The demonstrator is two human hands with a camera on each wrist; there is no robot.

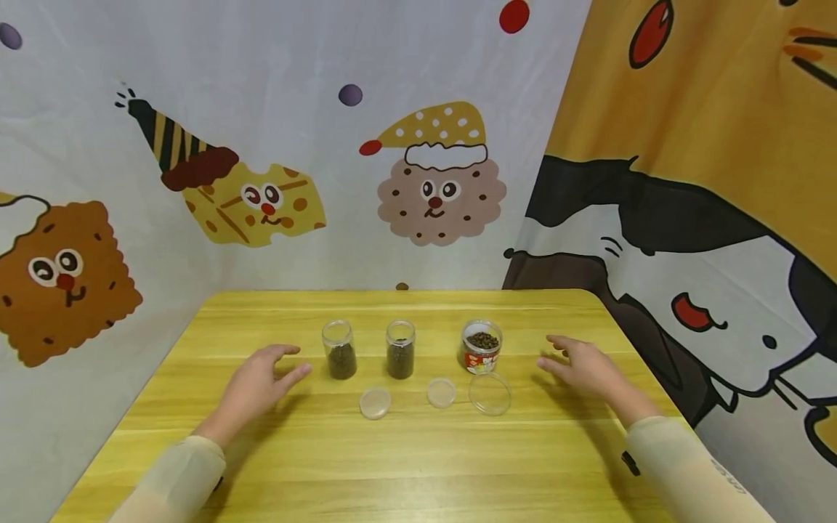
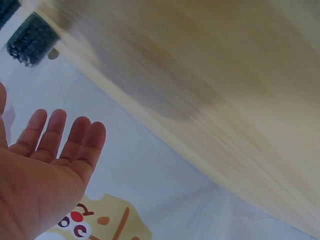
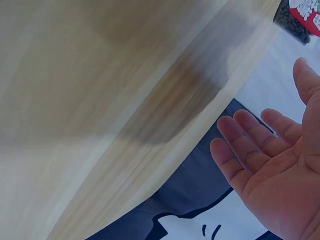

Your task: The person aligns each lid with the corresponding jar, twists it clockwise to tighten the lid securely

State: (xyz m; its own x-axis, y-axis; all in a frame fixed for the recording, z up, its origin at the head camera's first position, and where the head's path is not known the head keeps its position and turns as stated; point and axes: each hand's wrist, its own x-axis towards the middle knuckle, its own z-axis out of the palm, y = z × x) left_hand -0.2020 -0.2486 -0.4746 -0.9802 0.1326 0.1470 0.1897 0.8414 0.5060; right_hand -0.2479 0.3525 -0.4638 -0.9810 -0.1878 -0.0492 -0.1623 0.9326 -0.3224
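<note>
Runs a yellow wood-grain table (image 1: 418,465) back to a straight edge at the printed cloth (image 1: 275,94), rounded at both far corners, with side edges spreading toward the near end; loses the near edge below the frame. Holds the left hand (image 1: 258,385) inside the left table edge, just beside the left jar (image 1: 341,361), touching nothing: fingers loosely stretched out, thumb wide of them. Holds the right hand (image 1: 585,369) inside the right table edge, near but apart from the red-labelled jar (image 1: 482,356): fingers likewise loosely stretched, thumb wide, holding nothing. Crosses the right table edge with the right sleeve (image 1: 680,454).

Counts three jars in a row, all upright and open at the top: two tall ones with dark granules, the left jar and the middle jar (image 1: 400,359), and one squat, the red-labelled jar, with brown pellets. Leaves wood showing between all three, with the wider gap to the right of the middle jar. Counts three lids lying flat nearer the viewer: left lid (image 1: 375,403), middle lid (image 1: 441,393) and larger clear lid (image 1: 490,394), right in front of the red-labelled jar; cannot tell whether touching it.
</note>
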